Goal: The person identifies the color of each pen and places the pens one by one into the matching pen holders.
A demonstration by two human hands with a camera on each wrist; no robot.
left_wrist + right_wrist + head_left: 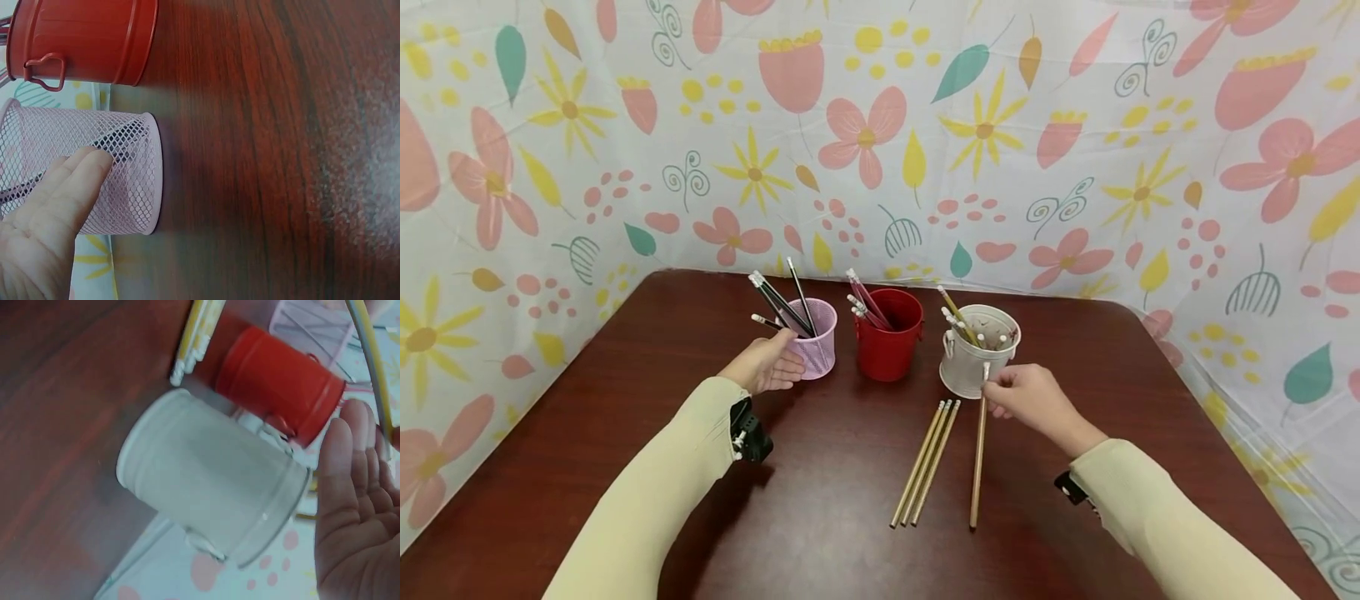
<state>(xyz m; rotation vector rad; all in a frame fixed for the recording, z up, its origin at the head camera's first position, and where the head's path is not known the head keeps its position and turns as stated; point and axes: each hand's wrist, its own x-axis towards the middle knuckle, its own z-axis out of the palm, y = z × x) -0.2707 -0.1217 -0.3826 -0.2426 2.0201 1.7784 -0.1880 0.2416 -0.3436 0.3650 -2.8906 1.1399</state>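
A lilac mesh cup [820, 358] with several black pencils [778, 304] stands at the left. My left hand [767, 362] lies along its near side, fingers straight against the mesh [134, 181] in the left wrist view. My right hand [1026, 396] pinches a gold pencil [979, 467] between thumb and fingers near its white eraser end. That pencil hangs down in front of the white bucket [962, 371], its far tip pointing toward me. Gold pencils, some showing only their white erasers, stand in the white bucket. Just left of the held pencil, three more gold pencils [925, 467] lie side by side on the table.
Between the mesh cup and the white bucket stands a red bucket [887, 354] holding several dark pink pencils [871, 307]. All three containers are in a row toward the back of the dark wooden table [820, 517]. A flowered cloth [865, 192] hangs behind it.
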